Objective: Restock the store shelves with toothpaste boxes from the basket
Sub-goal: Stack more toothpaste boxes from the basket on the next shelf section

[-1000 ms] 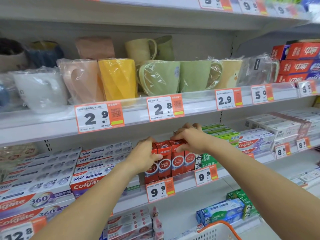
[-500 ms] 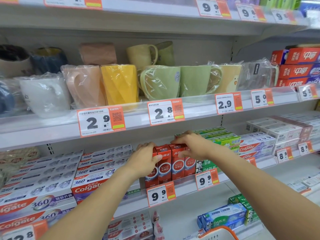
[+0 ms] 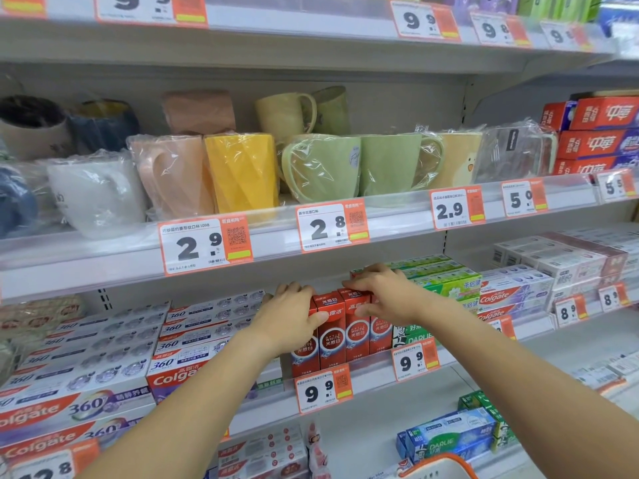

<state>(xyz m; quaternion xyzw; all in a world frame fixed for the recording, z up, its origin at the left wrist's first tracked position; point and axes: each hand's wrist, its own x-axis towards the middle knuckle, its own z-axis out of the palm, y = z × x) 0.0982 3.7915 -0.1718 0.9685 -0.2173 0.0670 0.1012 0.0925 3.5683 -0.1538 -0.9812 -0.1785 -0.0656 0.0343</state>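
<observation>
Bright, even overhead light; soft shadows under shelves; edges bowed and blurred

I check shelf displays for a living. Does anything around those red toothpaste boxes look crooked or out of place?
Nothing stands out. The red toothpaste boxes stand upright in a tight row between the left hand and right hand; the neighbouring Colgate stacks lie flat and even.
</observation>
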